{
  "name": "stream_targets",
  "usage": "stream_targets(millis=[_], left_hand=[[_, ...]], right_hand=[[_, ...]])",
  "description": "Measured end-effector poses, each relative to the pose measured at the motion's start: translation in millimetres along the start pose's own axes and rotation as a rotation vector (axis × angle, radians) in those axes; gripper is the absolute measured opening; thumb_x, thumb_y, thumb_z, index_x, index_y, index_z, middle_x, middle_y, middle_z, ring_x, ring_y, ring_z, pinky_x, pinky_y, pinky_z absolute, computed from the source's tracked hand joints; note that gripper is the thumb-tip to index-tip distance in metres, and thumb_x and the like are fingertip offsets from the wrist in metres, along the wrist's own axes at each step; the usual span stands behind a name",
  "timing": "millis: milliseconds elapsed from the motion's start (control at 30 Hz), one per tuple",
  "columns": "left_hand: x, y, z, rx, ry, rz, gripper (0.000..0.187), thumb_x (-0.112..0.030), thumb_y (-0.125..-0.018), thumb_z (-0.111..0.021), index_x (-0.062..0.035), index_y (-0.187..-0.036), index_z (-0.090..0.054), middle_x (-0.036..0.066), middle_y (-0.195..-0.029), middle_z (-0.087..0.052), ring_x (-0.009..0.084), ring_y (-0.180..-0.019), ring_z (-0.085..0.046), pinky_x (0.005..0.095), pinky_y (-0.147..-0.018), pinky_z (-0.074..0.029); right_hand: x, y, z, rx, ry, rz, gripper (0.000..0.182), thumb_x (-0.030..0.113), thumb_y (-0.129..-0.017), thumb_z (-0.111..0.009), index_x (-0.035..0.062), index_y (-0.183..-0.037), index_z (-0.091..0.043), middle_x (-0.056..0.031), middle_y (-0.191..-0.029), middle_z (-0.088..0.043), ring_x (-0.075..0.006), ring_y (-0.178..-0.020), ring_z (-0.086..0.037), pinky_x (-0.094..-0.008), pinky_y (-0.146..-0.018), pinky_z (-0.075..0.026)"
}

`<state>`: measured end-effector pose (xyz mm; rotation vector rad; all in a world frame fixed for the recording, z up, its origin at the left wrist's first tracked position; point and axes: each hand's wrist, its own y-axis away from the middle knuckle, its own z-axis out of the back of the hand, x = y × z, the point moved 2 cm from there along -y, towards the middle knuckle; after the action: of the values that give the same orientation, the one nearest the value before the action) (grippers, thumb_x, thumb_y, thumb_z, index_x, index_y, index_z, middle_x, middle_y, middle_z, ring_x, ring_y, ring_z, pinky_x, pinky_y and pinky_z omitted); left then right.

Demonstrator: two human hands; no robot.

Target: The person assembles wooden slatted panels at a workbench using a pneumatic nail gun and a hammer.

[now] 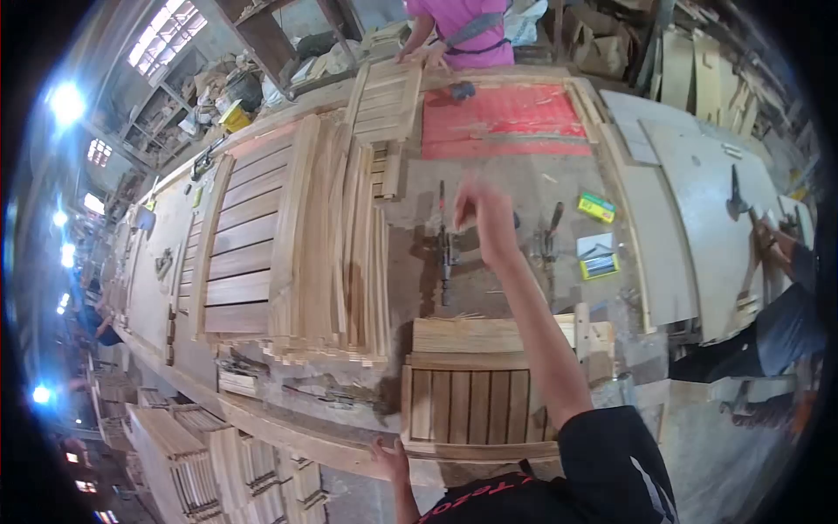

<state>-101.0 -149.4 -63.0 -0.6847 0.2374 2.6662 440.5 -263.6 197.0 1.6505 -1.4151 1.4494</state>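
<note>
My right hand (pixel 482 210) is stretched out over the middle of the table, smeared by motion, so its fingers cannot be read. Just left of it lies a long dark metal tool (pixel 446 249) whose kind I cannot make out; a similar dark tool (pixel 548 234) is to its right. My left hand (pixel 390 458) is low at the table's near edge, fingers apart and holding nothing. Close in front of me lies a slatted wooden panel (pixel 471 406), partly covered by my right arm. A loose pale board (pixel 467 335) lies along its far side.
Tall stacks of slatted panels (pixel 244 236) stand on the left. Yellow-green boxes (pixel 596 207) lie right of centre. Across the table, a person in a pink shirt (pixel 476 35) touches another panel (pixel 384 96). At right, another person's hand (pixel 772 240) is near a dark tool (pixel 736 196).
</note>
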Motion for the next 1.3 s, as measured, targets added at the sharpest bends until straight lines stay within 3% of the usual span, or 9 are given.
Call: stream_targets(millis=[67,100,200,400,567,700,733,833,1300], left_hand=[[-18.5,5.5,-12.3,0.065,-0.124,-0.106,0.056,-0.026,-0.078,-0.072,-0.0066,-0.126,-0.051,0.019,-0.117,-0.055,0.0395,-0.114,-0.047,0.0511,-0.098,-0.037],[-29.7,1.5,-15.6,0.083,-0.190,-0.166,0.059,-0.026,-0.078,-0.072,-0.0070,-0.128,-0.049,0.019,-0.118,-0.054,0.0415,-0.115,-0.045,0.0527,-0.098,-0.036],[-38.8,-4.9,-19.1,0.187,-0.269,-0.235,0.031,-0.020,-0.079,-0.068,-0.0051,-0.104,-0.057,0.017,-0.100,-0.060,0.0389,-0.101,-0.053,0.0536,-0.088,-0.039],[-25.6,-2.9,-30.7,0.127,-0.312,-0.281,0.014,-0.016,-0.081,-0.063,-0.0063,-0.090,-0.057,0.016,-0.091,-0.063,0.0370,-0.096,-0.056,0.0518,-0.085,-0.042],[-50.7,11.5,-18.3,-0.084,-0.337,-0.320,0.043,-0.024,-0.081,-0.065,-0.0040,-0.117,-0.055,0.018,-0.115,-0.056,0.0358,-0.111,-0.051,0.0508,-0.096,-0.037],[-69.6,26.9,-44.5,0.114,-0.164,-0.526,0.060,-0.025,-0.078,-0.066,-0.0007,-0.129,-0.047,0.021,-0.133,-0.044,0.0420,-0.120,-0.044,0.0522,-0.101,-0.034],[-85.7,33.6,-48.0,0.244,-0.127,-0.449,0.064,-0.025,-0.078,-0.066,-0.0005,-0.133,-0.044,0.023,-0.136,-0.041,0.0438,-0.122,-0.042,0.0527,-0.102,-0.034],[-92.2,42.9,-76.0,0.005,-0.251,-0.577,0.069,-0.023,-0.078,-0.065,0.0005,-0.137,-0.039,0.027,-0.140,-0.037,0.0467,-0.126,-0.037,0.0536,-0.107,-0.029],[-110.0,7.6,-79.9,0.244,-0.199,-0.019,0.078,-0.036,-0.082,-0.064,-0.0002,-0.143,-0.030,0.031,-0.134,-0.042,0.0479,-0.123,-0.040,0.0566,-0.105,-0.028]], right_hand=[[-23.2,61.7,28.4,0.021,0.822,-0.119,0.035,0.036,-0.091,-0.058,0.0037,-0.078,-0.063,-0.0121,-0.065,-0.063,-0.0277,-0.061,-0.060,-0.0362,-0.060,-0.048],[-64.4,105.0,51.3,0.134,1.026,-0.207,0.031,0.035,-0.088,-0.063,0.0053,-0.098,-0.065,-0.0164,-0.097,-0.068,-0.0318,-0.090,-0.064,-0.0419,-0.079,-0.051],[-131.9,256.0,85.3,0.252,1.411,-0.438,0.082,0.049,-0.087,-0.062,0.0046,-0.148,-0.030,-0.0241,-0.154,-0.024,-0.0439,-0.140,-0.025,-0.0566,-0.110,-0.027],[-177.2,309.1,98.7,0.119,1.416,-0.188,0.079,0.043,-0.090,-0.059,0.0030,-0.149,-0.025,-0.0216,-0.156,-0.022,-0.0424,-0.143,-0.021,-0.0556,-0.114,-0.020],[-183.5,301.3,112.2,0.198,1.301,-0.298,0.076,0.043,-0.091,-0.058,0.0044,-0.149,-0.026,-0.0201,-0.156,-0.023,-0.0406,-0.144,-0.020,-0.0507,-0.115,-0.023],[-97.6,324.2,121.1,0.172,1.045,-0.515,0.061,0.037,-0.090,-0.062,0.0017,-0.137,-0.045,-0.0242,-0.133,-0.054,-0.0362,-0.118,-0.057,-0.0454,-0.097,-0.045],[-100.4,344.1,136.6,0.173,1.131,-0.277,0.051,0.033,-0.089,-0.063,0.0000,-0.127,-0.055,-0.0232,-0.111,-0.066,-0.0331,-0.095,-0.067,-0.0428,-0.084,-0.051],[-23.0,396.4,132.0,0.191,0.817,-0.612,0.041,0.025,-0.090,-0.061,0.0022,-0.123,-0.056,-0.0180,-0.095,-0.070,-0.0380,-0.091,-0.066,-0.0456,-0.078,-0.052],[-17.3,534.6,172.4,-0.040,0.864,-0.602,0.038,0.035,-0.086,-0.062,0.0032,-0.105,-0.068,-0.0179,-0.093,-0.070,-0.0338,-0.088,-0.068,-0.0424,-0.077,-0.052]])
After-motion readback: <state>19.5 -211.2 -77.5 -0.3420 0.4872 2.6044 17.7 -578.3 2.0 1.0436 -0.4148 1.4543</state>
